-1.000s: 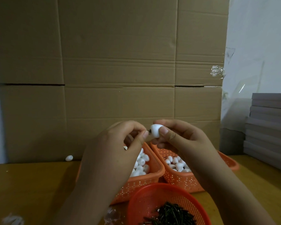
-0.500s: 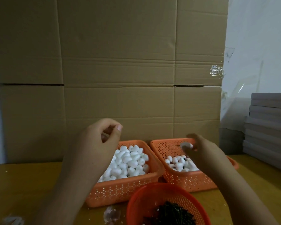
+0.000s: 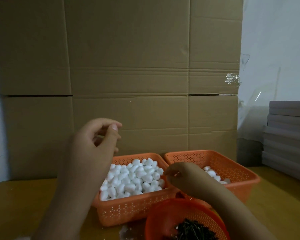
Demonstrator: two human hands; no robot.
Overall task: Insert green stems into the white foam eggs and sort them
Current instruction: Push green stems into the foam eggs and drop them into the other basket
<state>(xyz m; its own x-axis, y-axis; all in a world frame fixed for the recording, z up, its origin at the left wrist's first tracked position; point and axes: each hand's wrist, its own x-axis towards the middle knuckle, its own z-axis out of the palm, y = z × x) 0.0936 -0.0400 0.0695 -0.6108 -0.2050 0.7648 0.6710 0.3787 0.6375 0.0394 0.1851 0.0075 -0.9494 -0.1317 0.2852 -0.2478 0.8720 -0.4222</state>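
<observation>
Right hand (image 3: pixel 184 177) hangs low between the two rectangular baskets, its fingers loosely curled, seemingly around nothing, though blur hides the fingertips. Nearest the camera, a round orange basket (image 3: pixel 164 215) holds a dark heap of green stems (image 3: pixel 190 231). Behind it on the wooden table (image 3: pixel 24 205), the left orange basket (image 3: pixel 128 210) is piled with white foam eggs (image 3: pixel 133 177); the right orange basket (image 3: pixel 235 172), just beside it, holds fewer. Left hand (image 3: pixel 92 148) is raised above the left basket, thumb and forefinger pinched together; whether they hold a stem cannot be told. A cardboard wall (image 3: pixel 128 66) stands behind.
</observation>
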